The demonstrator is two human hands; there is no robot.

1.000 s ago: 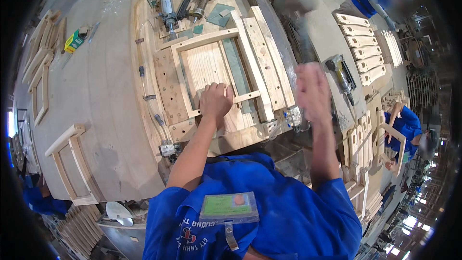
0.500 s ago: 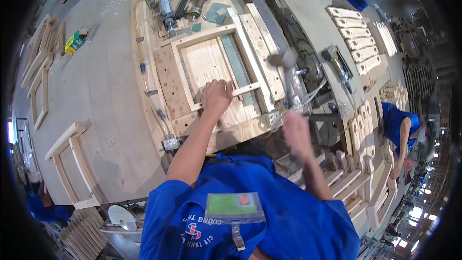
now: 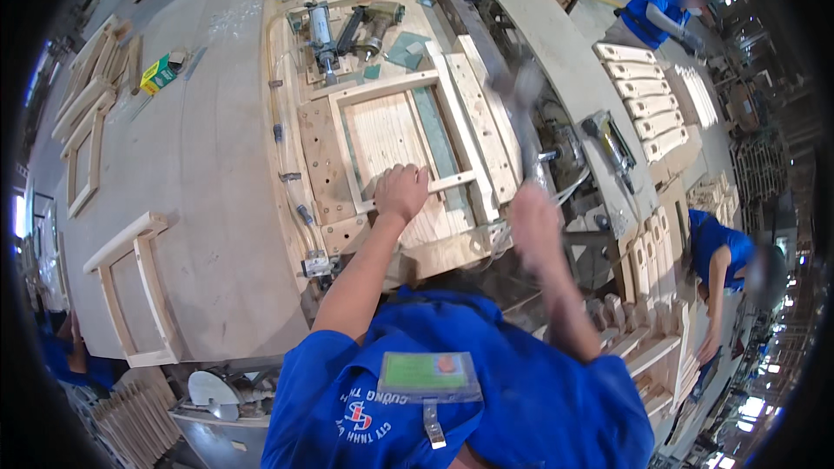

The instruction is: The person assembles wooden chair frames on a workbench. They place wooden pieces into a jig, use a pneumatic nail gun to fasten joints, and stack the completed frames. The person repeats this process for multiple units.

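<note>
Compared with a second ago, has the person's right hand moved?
Yes: judged against the yellow-and-black tool at right, the right hand is now farther left and lower in the picture.

The left hand (image 3: 402, 192) rests on the near rail (image 3: 453, 181) of a rectangular pale-wood frame (image 3: 387, 84); the motion-blurred right hand (image 3: 532, 219) grips a blurred, long-handled hammer (image 3: 525, 126) to its right. A yellow-and-green box (image 3: 158, 75) sits on the broad greyish-brown tabletop (image 3: 217, 165) at left.

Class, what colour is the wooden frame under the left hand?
The wooden frame is pale tan; head view.
</note>
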